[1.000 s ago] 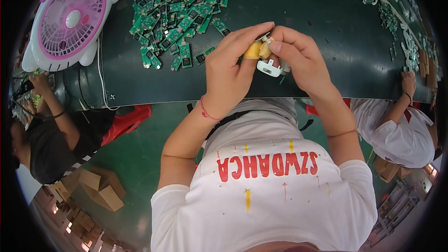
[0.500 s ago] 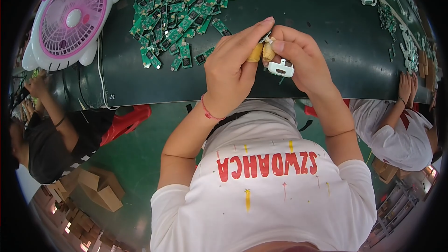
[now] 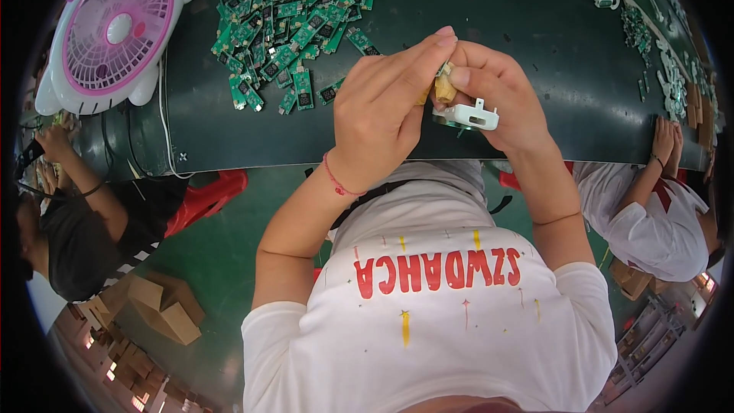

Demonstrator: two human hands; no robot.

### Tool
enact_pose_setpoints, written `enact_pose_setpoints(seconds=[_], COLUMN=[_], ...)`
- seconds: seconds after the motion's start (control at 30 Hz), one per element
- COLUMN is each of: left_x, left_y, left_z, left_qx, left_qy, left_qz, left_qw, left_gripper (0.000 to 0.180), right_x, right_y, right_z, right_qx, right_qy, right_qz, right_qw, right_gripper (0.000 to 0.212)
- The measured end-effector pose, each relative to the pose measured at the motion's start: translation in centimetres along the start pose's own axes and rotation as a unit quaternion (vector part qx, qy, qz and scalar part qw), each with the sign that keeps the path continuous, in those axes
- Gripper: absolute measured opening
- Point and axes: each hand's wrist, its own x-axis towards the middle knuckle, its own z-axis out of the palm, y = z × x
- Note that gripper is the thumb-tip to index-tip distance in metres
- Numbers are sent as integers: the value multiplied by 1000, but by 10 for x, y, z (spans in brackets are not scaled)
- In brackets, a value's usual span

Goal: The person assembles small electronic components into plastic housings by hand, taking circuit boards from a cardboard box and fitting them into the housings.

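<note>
Both my hands meet above the dark green table. My right hand (image 3: 501, 92) is closed round a white plastic housing (image 3: 468, 116) with a slot and a small tab. A greenish edge shows beneath that housing. My left hand (image 3: 382, 107) is bent, its fingertips pressed together against those of my right hand. A small piece with a green and white edge (image 3: 443, 69) sits between the fingertips; its kind is mostly hidden. Yellow wrapping (image 3: 444, 89), apparently on a fingertip, shows beside my right thumb, and more yellow shows by my left hand.
A heap of green circuit boards (image 3: 287, 23) lies left of my hands. Beyond it stands a white and pink fan (image 3: 118, 28) with a cable. A white part (image 3: 606, 1) and several small pieces lie at the right. People sit at both sides; a cardboard box (image 3: 164, 310) is on the floor.
The white housing has shifted right and tilted with my right hand. My hands have drawn closer together at the fingertips, hiding more of the yellow by my left hand.
</note>
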Motion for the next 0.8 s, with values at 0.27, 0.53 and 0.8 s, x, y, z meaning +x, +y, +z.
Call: enact_pose_setpoints(seconds=[0.27,0.53,0.8], left_x=[6,-13,-9], left_y=[-20,-15,-9], left_z=[7,5,11], left_qx=[45,-681,-626], left_qy=[45,-137,-21], left_qz=[11,-475,-444], left_qw=[998,541,640], left_gripper=[63,43,48], right_x=[8,18,17], right_y=[-2,-16,-27], right_z=[2,-7,-28], right_qx=[-215,-542,-665], right_qy=[65,37,-35], right_qz=[-181,-512,-435], right_qw=[957,666,606], right_gripper=[10,14,17])
